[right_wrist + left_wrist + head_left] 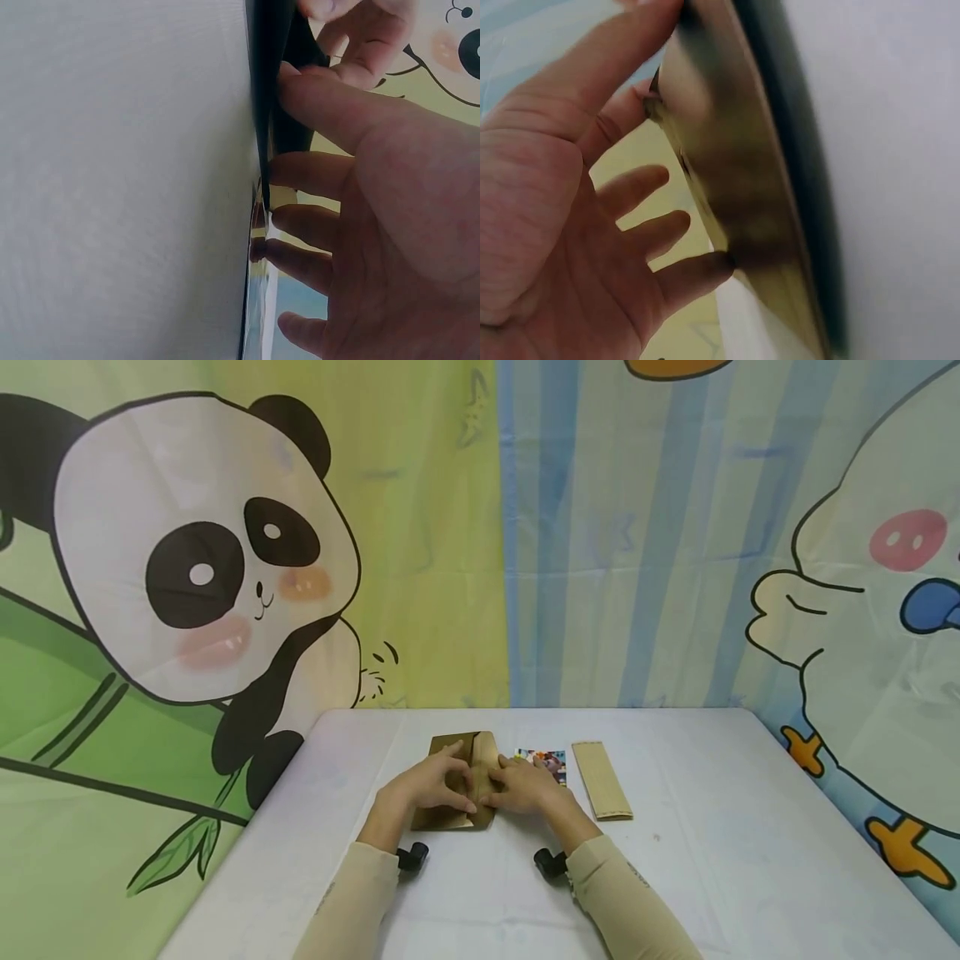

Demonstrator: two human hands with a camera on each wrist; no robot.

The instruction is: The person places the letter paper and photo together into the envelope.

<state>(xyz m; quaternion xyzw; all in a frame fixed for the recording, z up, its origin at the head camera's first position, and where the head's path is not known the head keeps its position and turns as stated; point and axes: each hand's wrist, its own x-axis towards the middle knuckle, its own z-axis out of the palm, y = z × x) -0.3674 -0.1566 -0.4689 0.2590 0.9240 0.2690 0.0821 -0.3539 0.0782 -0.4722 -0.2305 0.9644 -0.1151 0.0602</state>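
- i see left hand (431,783) loose, touching brown folder (444,819).
- right hand (528,787), also loose, touches its flap (485,752); folding seems only half done.
- right of it, cardboard strip (602,781) lies apart.

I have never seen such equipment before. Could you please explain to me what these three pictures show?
There is no robot here: a person works with two bare hands. The wide picture comes from a camera worn on the head; the two close ones come from cameras worn on the wrists, probably the small black devices. On the smooth white table lie a flat, shiny golden-brown piece, a small colourful printed card and a long beige rectangular strip. Nothing is clearly gripped: the left hand and the right hand, which partly hides the card, both touch the golden-brown piece.
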